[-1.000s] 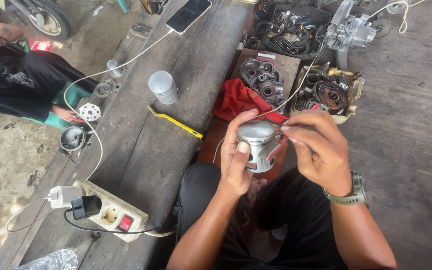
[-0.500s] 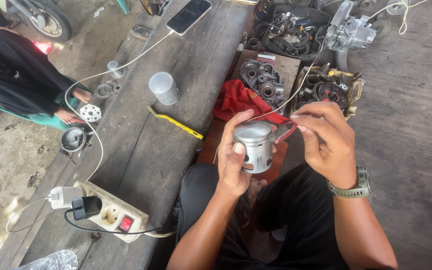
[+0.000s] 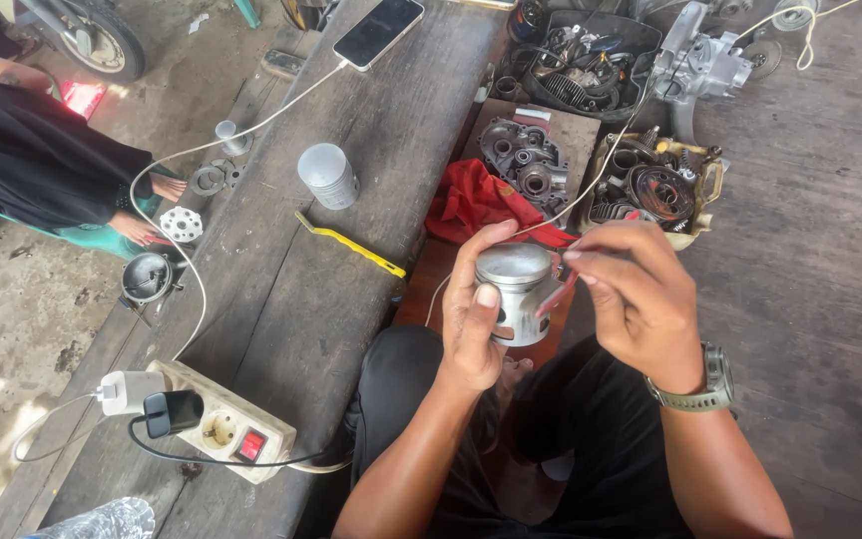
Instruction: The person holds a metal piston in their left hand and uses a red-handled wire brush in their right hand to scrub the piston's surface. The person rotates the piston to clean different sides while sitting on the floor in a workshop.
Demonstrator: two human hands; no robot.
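A shiny metal piston (image 3: 517,291) is held upright above my lap, with my left hand (image 3: 473,314) wrapped around its left side and the thumb on its skirt. My right hand (image 3: 634,294) is close against the piston's right side, its fingertips pinched together near the crown. Something small and reddish shows between those fingers and the piston; what it is cannot be told. A watch sits on my right wrist (image 3: 707,382).
A wooden bench (image 3: 281,299) at left carries a grey cylinder (image 3: 328,176), a yellow tool (image 3: 349,244), a phone (image 3: 379,32) on a white cable and a power strip (image 3: 216,424). A red rag (image 3: 481,205) and engine parts (image 3: 650,190) lie ahead. Another person sits far left.
Both hands and the piston have shifted slightly lower and right. My right fingers moved from over the piston's crown to its right side. The person at left shifted.
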